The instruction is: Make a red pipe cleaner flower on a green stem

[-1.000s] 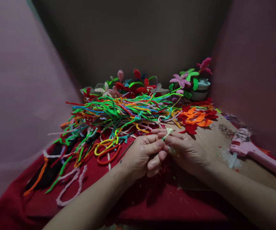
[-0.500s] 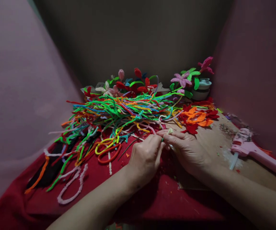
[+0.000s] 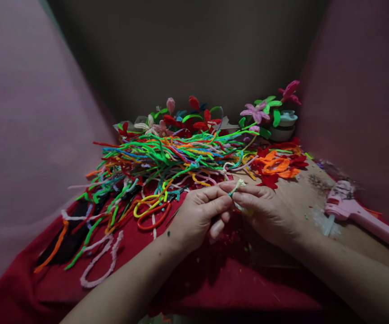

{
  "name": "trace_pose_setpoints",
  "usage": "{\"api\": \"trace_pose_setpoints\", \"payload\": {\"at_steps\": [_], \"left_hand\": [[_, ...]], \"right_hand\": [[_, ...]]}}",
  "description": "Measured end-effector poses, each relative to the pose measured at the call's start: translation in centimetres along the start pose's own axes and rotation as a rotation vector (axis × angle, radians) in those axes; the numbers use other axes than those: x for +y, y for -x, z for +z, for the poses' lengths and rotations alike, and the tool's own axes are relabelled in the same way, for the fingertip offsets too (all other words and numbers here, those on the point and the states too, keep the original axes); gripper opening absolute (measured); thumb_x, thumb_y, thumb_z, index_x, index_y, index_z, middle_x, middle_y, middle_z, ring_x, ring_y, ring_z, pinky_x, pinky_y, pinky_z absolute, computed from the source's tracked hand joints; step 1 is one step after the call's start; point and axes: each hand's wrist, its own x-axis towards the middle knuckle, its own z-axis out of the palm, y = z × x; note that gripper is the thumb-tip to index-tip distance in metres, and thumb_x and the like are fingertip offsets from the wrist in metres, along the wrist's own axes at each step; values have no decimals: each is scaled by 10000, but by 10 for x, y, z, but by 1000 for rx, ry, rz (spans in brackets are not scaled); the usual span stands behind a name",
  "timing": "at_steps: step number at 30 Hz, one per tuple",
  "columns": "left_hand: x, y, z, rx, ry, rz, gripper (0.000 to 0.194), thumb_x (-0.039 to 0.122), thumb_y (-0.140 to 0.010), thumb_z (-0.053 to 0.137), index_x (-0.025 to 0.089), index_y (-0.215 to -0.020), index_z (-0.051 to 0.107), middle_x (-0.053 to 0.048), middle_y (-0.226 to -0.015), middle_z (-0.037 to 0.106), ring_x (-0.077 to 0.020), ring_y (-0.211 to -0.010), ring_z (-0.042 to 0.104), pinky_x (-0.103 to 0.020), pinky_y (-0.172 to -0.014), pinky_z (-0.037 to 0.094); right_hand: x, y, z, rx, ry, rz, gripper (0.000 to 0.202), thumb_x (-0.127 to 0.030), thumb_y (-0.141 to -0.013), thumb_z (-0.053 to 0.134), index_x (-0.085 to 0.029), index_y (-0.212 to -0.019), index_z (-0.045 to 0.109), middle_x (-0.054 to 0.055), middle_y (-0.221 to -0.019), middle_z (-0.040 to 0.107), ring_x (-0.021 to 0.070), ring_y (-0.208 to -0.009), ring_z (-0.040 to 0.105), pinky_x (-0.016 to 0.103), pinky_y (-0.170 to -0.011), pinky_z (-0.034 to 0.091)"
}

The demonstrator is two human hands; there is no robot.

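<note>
Over cloth [image 3: 235, 290], left hand [image 3: 199, 216] and right hand [image 3: 270, 211], nearly closed, pinch tuft [image 3: 239, 184]; likely light, soft, best held by stem [image 3: 234, 191].

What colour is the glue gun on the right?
The glue gun is pink, shown best in the head view.

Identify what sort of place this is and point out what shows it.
Probably a small craft workspace: there's a heap of colorful fuzzy stems, a pink glue gun and handmade-looking flowers.
</note>
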Motion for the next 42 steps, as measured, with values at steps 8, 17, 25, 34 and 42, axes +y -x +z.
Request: {"api": "trace_pose_setpoints", "payload": {"at_steps": [8,17,25,34,42], "left_hand": [[-4,-6,-9,-268,230,-153,184,303,-801,559,128,-746,569,54,-507,492,2,-251,226,-138,-251,222],[-17,-2,1,197,-1080,609,172,254,-854,459,141,-812,582,-51,-747,589,-128,-697,538,-248,-653,439],[-4,-3,3,154,-550,241,230,232,-845,478,149,-645,554,38,-538,483,-43,-446,416,-162,-444,341],[-1,-4,-2,-31,53,-80,150,285,-787,579,138,-808,602,54,-515,515,3,-295,312,-139,-322,210],[-2,-7,-12,-269,199,-162,156,242,-800,556,99,-779,614,38,-500,510,1,-263,254,-140,-283,218]], "right_hand": [[0,0,-4,-42,64,-88,76,-258,-734,670,-244,-746,744,42,-911,685,237,-1082,528,409,-967,359],[1,-1,1,167,-24,-48,95,-208,-680,714,-226,-770,738,20,-850,686,177,-882,600,296,-802,451],[8,-2,-3,91,-48,9,140,-217,-726,694,-230,-861,729,-3,-782,683,117,-711,587,245,-684,459],[0,-3,-3,50,-31,39,223,-203,-706,691,-234,-925,723,3,-710,648,122,-652,565,256,-649,455],[0,-4,-8,-12,-18,53,135,-239,-678,703,-214,-807,736,10,-697,637,134,-663,552,280,-678,444]]}}
